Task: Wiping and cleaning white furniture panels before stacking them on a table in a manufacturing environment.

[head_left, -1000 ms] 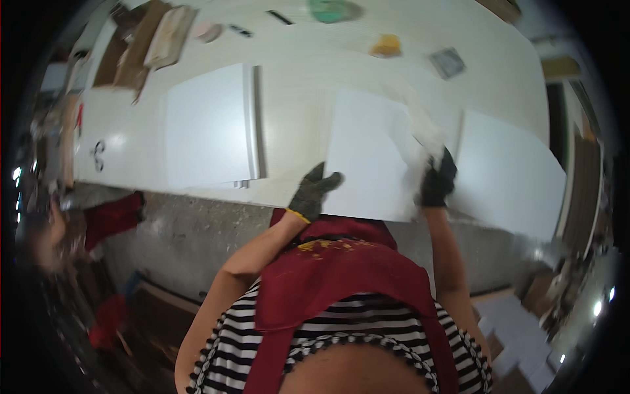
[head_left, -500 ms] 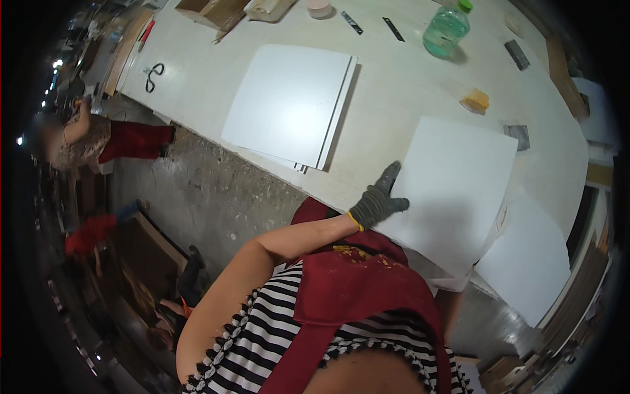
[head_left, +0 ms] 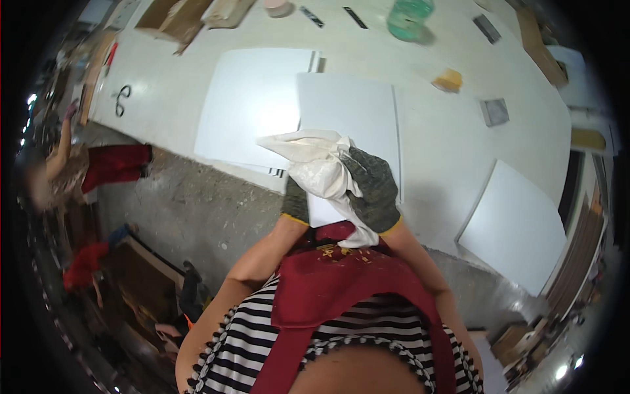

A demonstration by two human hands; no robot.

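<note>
The right hand (head_left: 375, 187) grips a bunched cloth (head_left: 321, 174) over a board (head_left: 351, 102) at the table's (head_left: 433, 151) near edge — hiding the left hand's (head_left: 296, 202) fingers, so I can't tell its grip. A stack (head_left: 252, 85) lies left.

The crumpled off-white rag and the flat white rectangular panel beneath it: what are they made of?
Crumpled off-white rag: apparently matte cloth, since it folds and droops softly. Flat white rectangular panel: perhaps coated board, smooth and low-sheen, judging by its even face and crisp edge; its core doesn't show.
</note>
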